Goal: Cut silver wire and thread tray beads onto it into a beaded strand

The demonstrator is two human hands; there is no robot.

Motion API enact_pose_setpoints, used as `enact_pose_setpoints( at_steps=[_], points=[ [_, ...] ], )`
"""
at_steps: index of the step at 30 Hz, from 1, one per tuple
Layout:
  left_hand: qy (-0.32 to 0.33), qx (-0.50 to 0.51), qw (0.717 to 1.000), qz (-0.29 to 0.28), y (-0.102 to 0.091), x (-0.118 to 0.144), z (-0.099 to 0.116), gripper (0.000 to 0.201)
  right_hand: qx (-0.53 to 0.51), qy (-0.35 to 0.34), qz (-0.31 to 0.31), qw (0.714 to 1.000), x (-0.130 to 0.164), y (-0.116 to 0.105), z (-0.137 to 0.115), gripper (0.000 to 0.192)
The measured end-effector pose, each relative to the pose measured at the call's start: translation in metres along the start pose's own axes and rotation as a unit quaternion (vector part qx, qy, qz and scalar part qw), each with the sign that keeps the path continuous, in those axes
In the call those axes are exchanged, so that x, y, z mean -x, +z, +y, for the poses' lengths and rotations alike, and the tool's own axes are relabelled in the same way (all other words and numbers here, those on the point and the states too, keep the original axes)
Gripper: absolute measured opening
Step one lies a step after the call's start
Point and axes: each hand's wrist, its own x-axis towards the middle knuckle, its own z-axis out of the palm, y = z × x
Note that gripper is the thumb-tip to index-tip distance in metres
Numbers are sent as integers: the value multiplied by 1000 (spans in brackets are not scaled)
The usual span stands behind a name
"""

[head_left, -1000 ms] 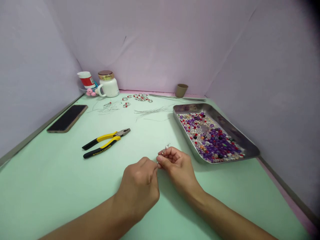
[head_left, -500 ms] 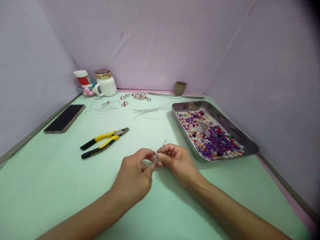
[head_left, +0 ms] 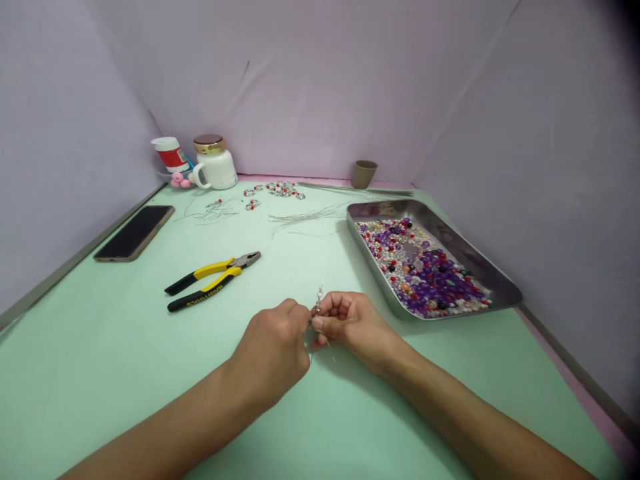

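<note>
Single head-worn view, looking forward and down (steeply), close above the green table (head_left: 125,347)

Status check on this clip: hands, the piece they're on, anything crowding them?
Left hand and right hand both pinched on beaded wire. Pliers lie left, bead tray right, both apart from hands.

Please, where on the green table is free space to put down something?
Bare table lies left of the left hand, below the pliers. Another patch sits between pliers and bead tray. The far edge is crowded: mug, wires, beaded pieces.
</note>
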Motion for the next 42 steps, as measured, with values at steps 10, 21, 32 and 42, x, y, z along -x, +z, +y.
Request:
enact_pose_setpoints(
  at_steps=[10,21,32,42],
  points=[
    [-266,383,882,-63,-5,-8,10,18,-10,-21,27,999,-2,2,8,33],
    [-278,444,842,-129,-9,-15,-6,6,-48,3,-23,999,2,0,4,32],
    [-309,428,835,-153,-7,-15,-9,5,-42,33,-46,997,3,-3,4,30],
    [-325,417,838,-139,-4,-14,-10,5,-32,19,-9,999,1,1,6,30]
  ],
)
